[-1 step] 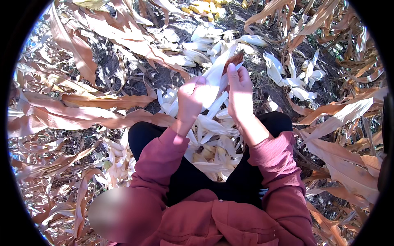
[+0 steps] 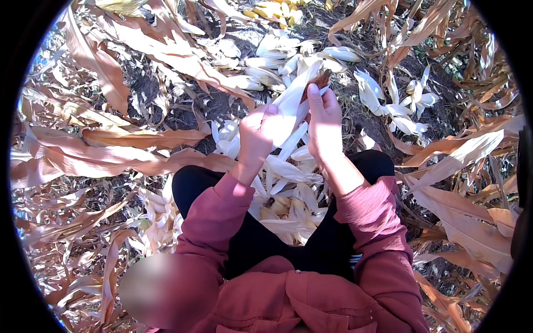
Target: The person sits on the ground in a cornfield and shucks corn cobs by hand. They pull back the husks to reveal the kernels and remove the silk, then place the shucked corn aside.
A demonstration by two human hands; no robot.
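Observation:
An ear of corn (image 2: 292, 102) in pale, nearly white husk is held up in front of me, tilted to the upper right, with brown silk (image 2: 319, 80) at its far end. My left hand (image 2: 257, 135) is closed on the husk at its near left side. On the other side, my right hand (image 2: 325, 126) grips it just below the silk, thumb pointing up. The kernels are covered by husk and fingers. Below my hands, loose white husks (image 2: 290, 172) lie heaped between my knees.
Several unpeeled ears (image 2: 265, 75) lie on the ground beyond my hands. Farther off is a pile of bare yellow corn cobs (image 2: 280, 11). Torn husks (image 2: 397, 108) rest at the right. Long dry corn leaves (image 2: 105, 152) reach in from both sides.

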